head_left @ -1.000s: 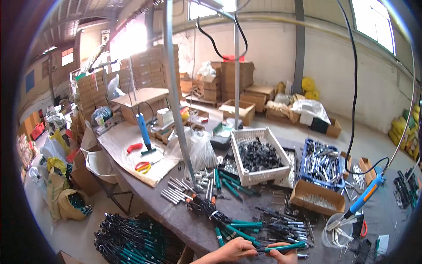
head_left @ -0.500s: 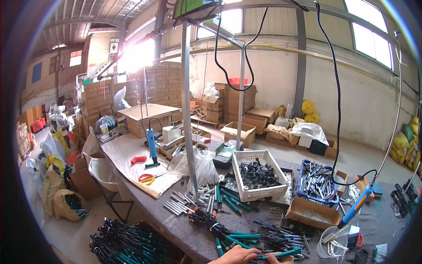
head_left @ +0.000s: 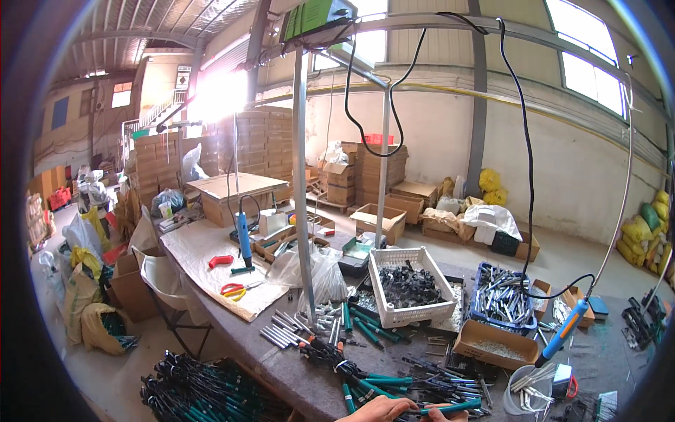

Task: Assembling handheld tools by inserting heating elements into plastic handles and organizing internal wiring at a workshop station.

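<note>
At the lower edge of the head view, my left hand [head_left: 385, 408] and my right hand [head_left: 447, 413] are close together, both with bent fingers. Between them lies a teal tube [head_left: 460, 406] with a dark thin part at its left end; both hands grip it, and its right end sticks out past my right hand. Fingertip detail is partly cut off by the frame edge. Just beyond my hands, several thin dark rods [head_left: 443, 383] lie in a heap. Left of that, a tied bundle of black-and-teal parts [head_left: 346, 366] rests on the table.
A white crate [head_left: 411, 313] of black parts stands ahead, beside a blue basket [head_left: 503, 309] of metal pieces. A cardboard tray [head_left: 485, 350], a clear tub [head_left: 517, 401] and a hanging blue electric screwdriver [head_left: 562, 334] are on the right. More black-and-teal bundles [head_left: 204, 394] lie below the table's left edge.
The view has tilted slightly, shifting the surroundings a little. Both hands stay on the teal tube in almost the same place, with only small finger movement.
</note>
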The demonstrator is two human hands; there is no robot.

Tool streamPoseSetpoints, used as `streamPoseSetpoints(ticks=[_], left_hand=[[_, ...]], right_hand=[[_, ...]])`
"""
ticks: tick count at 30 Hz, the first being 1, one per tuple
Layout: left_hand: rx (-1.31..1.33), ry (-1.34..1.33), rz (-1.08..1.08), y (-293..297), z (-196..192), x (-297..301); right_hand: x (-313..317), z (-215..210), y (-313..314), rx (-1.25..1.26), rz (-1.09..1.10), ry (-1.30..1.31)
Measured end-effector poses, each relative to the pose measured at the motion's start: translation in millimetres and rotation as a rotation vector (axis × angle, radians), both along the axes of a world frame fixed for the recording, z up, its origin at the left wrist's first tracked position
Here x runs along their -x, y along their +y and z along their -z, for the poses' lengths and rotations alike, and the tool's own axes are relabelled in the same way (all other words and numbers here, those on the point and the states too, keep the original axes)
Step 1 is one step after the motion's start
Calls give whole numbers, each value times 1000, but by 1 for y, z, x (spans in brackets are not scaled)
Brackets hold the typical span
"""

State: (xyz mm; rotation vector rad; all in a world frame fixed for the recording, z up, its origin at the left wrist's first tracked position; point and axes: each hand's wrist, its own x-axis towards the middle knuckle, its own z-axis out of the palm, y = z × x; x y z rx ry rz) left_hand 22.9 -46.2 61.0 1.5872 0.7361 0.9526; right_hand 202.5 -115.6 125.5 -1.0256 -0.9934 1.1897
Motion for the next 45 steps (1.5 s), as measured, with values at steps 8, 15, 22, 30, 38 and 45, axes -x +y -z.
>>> streamPoseSetpoints(ticks=[8, 15, 22, 30, 38, 45], left_hand=[[302, -180, 3, -25, -58, 15], [-80, 25, 131, -8, -39, 22], [-44, 214, 242, 5, -33, 28], [-232, 92, 250, 6, -34, 26], [-301, 146, 244, 6, -37, 52], [-305, 226, 218, 7, -38, 55]], right_hand=[[0, -3, 1, 13, 91, -148], [-9, -4, -2, 43, -69, 21], [-10, -1, -1, 34, -20, -97], [-19, 1, 1, -16, -138, -177], [-3, -13, 6, -4, 17, -186], [-10, -5, 6, 78, -83, -177]])
